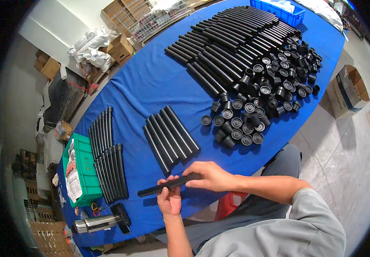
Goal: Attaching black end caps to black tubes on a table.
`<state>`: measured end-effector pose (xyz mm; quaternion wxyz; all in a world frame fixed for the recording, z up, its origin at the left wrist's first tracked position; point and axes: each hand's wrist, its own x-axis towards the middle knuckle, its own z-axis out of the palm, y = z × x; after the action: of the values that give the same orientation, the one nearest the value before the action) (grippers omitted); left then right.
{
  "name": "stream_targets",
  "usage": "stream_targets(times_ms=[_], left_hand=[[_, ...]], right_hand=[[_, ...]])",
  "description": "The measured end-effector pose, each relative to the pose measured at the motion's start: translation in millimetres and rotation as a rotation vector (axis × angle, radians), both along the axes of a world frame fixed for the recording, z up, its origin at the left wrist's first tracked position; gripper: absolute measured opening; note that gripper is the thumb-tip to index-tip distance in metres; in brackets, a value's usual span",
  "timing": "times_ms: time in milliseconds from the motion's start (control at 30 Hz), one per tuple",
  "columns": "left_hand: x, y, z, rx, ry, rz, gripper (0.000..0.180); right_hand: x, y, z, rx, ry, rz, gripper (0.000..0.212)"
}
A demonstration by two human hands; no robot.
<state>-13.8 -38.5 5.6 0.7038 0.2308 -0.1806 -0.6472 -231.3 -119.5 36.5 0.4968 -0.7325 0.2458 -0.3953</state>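
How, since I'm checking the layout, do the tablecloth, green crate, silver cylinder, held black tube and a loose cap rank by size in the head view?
1. Blue tablecloth
2. Green crate
3. Black tube, silver cylinder: unsure, since the tube looks longer but slimmer
4. Loose cap

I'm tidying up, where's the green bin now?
In the head view, the green bin stands at left on the blue cloth, beside two rows of black tubes.
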Motion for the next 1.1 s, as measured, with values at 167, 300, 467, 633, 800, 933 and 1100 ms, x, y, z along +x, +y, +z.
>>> stream_targets(times_ms=[167,300,467,633,800,933,1100], left_hand=[[3,0,-2,0.046,-0.034,-0.008,0.031],[4,2,-2,0.001,0.023,-0.016,0.031],[0,-1,0,0.04,-0.069,0.0,0.03],[4,1,-3,0.025,0.029,0.002,0.03],[0,-2,0,0.054,-0.033,0.0,0.031],[3,2,1,0.049,-0.014,0.014,0.032],[-1,3,1,0.09,-0.055,0.007,0.031]], right_hand=[[2,4,-1,-0.16,-0.012,-0.049,0.027],[1,7,8,-0.113,-0.033,-0.025,0.027],[1,4,0,-0.091,-0.007,-0.049,0.029],[-1,6,13,0.073,0.036,-0.029,0.03],[-1,1,10,0.543,0.022,0.057,0.027],[1,7,12,-0.061,0.001,-0.061,0.029],[-1,4,13,0.127,0.111,-0.027,0.033]])
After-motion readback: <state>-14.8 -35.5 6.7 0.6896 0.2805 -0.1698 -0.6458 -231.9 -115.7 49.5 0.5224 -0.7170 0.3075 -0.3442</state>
